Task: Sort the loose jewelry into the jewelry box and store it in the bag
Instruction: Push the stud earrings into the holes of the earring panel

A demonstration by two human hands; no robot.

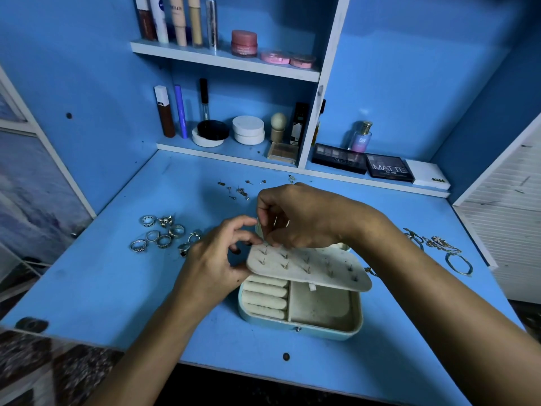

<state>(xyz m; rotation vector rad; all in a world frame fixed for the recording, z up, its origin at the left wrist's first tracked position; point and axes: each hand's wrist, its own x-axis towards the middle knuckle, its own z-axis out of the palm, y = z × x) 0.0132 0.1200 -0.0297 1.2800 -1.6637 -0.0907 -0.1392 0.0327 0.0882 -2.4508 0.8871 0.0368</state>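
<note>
blue worktop (117,288) carries an open jewelry box (301,315), pale blue outside and cream inside, with ring rolls on its left side and a bare compartment on its right. a cream earring panel (310,268) studded with small posts tilts over the box's far half. the left hand (213,268) holds the panel's left edge, thumb under and fingers curled at its top corner, so that grip is clasped on the panel. the right hand (301,218) hovers over the panel's far left corner with fingertips pinched together; it may hold a tiny stud, but the piece is too small to tell. loose rings (161,235) lie in a cluster left of the hands, small stud earrings (240,190) are scattered beyond them, and gold chains (439,247) lie at the right edge. makeup palettes (389,168) sit on the back ledge.
</note>
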